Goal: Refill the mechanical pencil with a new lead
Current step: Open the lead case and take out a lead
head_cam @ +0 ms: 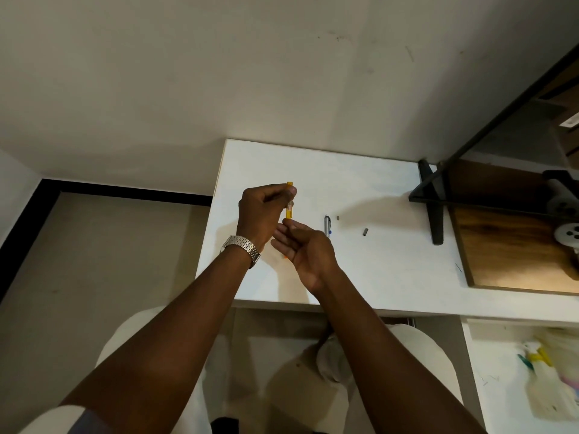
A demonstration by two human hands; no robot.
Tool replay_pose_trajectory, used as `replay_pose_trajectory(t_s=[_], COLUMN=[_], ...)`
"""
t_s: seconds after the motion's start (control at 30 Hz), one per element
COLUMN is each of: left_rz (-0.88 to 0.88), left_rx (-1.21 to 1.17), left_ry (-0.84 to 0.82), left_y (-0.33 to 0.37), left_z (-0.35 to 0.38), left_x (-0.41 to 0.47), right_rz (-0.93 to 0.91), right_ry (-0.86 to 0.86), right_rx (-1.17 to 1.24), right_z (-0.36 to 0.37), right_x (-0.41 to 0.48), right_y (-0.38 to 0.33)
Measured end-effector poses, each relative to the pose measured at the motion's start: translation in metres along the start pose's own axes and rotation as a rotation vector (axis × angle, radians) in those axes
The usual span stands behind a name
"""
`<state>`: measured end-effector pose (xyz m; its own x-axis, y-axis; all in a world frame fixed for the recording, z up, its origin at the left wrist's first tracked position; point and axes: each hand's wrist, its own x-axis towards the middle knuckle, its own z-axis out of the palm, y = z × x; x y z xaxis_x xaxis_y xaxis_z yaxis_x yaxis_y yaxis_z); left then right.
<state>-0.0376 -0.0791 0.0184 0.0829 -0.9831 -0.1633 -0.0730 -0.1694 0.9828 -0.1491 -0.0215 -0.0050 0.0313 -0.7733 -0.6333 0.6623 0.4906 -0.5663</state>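
My left hand (261, 211) pinches an orange lead case (289, 202) near its top and holds it upright above the white desk (360, 189). Just below it, my right hand (302, 245) is cupped palm up, with its fingertips at the case's lower end. A silver mechanical pencil (327, 226) lies on the desk to the right of my hands. Two small dark pieces (365, 231) lie further right, apart from the pencil. No lead can be made out.
A black monitor stand (434, 211) and the dark edge of a screen stand at the right. A wooden board (507, 245) lies beyond them. A lower white shelf (488, 355) with plastic items is at the bottom right.
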Motion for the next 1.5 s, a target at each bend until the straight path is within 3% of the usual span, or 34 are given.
replay_pose_trajectory(t_s=[0.3, 0.53, 0.77, 1.03, 1.33, 1.43, 1.5], left_rz=[0.010, -0.078, -0.138, -0.208, -0.160, -0.050, 0.016], left_rx=[-0.006, -0.012, 0.211, 0.450, 0.504, 0.452, 0.477], left_ry=[0.012, 0.087, 0.011, -0.054, -0.035, 0.031, -0.012], left_y=[-0.001, -0.013, -0.027, -0.033, -0.039, -0.031, -0.025], left_z=[-0.001, -0.005, 0.005, 0.008, 0.005, 0.018, 0.036], left_x=[0.002, 0.016, 0.023, 0.030, 0.027, 0.026, 0.023], right_rz=[-0.016, 0.020, 0.004, -0.036, -0.058, -0.079, -0.098], right_ry=[0.012, 0.101, 0.183, 0.147, 0.125, 0.127, 0.146], right_rx=[-0.015, -0.085, -0.066, -0.064, -0.029, -0.002, 0.011], right_z=[0.001, -0.030, -0.062, -0.062, -0.065, -0.065, -0.065], right_x=[-0.007, -0.033, -0.058, -0.057, -0.059, -0.061, -0.061], right_y=[-0.004, -0.001, -0.008, -0.012, -0.020, -0.024, -0.028])
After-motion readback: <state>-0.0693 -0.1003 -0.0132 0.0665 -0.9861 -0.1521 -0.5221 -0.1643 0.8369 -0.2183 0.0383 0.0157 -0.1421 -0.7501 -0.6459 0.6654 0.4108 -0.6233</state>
